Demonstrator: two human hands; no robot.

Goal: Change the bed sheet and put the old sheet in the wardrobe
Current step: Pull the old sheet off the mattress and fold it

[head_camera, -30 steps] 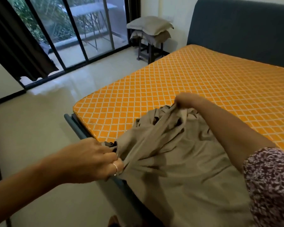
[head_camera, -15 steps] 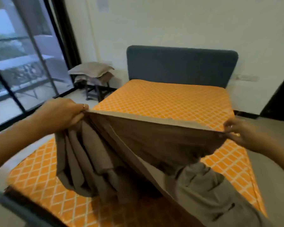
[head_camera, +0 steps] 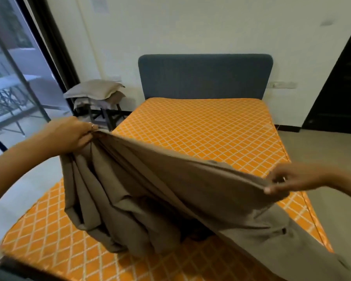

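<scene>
Head view: against 0.5 s ago, the taupe sheet [head_camera: 170, 191] is stretched wider, its top edge slanting down to the right. The left hand [head_camera: 69, 134] grips 1 end of that edge with curled fingers; the right hand [head_camera: 288, 181] pinches the other end. The sheet hangs bunched over the foot of the orange mattress [head_camera: 211, 126], before the blue headboard [head_camera: 205, 76].

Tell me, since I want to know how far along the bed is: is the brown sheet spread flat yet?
No. The brown sheet hangs bunched between the left hand and right hand, above the orange mattress.
</scene>
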